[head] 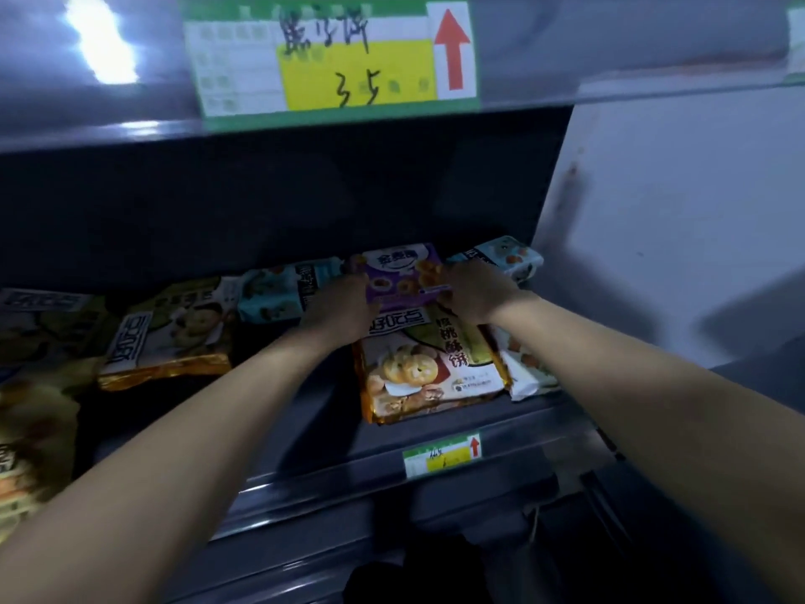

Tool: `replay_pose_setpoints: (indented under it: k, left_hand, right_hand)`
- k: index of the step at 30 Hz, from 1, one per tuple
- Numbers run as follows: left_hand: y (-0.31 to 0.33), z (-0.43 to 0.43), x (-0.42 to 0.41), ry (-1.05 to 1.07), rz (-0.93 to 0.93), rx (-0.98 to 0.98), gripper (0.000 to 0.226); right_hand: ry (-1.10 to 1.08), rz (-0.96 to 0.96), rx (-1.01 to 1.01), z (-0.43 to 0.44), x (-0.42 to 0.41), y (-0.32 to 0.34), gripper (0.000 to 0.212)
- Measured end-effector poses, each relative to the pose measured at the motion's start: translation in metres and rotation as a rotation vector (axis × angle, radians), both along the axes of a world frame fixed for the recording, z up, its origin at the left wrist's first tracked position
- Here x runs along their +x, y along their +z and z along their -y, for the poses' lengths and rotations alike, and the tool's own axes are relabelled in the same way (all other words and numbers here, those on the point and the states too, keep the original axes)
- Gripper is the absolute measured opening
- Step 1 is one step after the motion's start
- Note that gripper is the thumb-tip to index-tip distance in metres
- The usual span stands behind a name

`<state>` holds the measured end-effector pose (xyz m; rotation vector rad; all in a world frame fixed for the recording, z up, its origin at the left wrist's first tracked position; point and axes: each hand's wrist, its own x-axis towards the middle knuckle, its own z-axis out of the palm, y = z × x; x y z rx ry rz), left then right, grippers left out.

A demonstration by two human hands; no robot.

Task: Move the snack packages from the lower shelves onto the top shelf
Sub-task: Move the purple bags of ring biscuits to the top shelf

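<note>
A purple snack package (398, 274) with cookie pictures sits deep on the dark shelf (435, 418). My left hand (342, 305) grips its left edge and my right hand (472, 292) grips its right edge. The package rests on top of a gold-edged walnut cookie package (429, 372). Light blue packages lie at its left (279, 292) and behind my right hand (505, 257). Another gold-edged package (167, 331) lies further left.
The shelf above (87, 128) overhangs close overhead and carries a green and yellow price tag (331, 58) with a red arrow. More packages (39, 368) lie at the far left. A white wall (688, 211) bounds the right side. A small price tag (442, 455) marks the shelf front.
</note>
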<state>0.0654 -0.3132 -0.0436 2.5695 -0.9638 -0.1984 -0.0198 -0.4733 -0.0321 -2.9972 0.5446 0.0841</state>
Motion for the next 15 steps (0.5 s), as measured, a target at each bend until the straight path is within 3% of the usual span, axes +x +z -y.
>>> replay_pose_setpoints:
  k: [5,11,15]
  left_hand:
    - [-0.011,0.019,0.020,0.077,-0.096,0.046,0.029]
    - [-0.017,0.034,0.035,0.397,-0.367,-0.184,0.023]
    - [-0.015,0.037,0.037,0.508,-0.375,-0.241,0.045]
  right_hand:
    - [-0.022,0.017,0.053,0.017,0.022,-0.014,0.035]
    - [-0.132,0.082,0.256,0.018,0.040,-0.027,0.039]
    - [-0.213,0.185,0.403,0.019,0.048,-0.022,0.030]
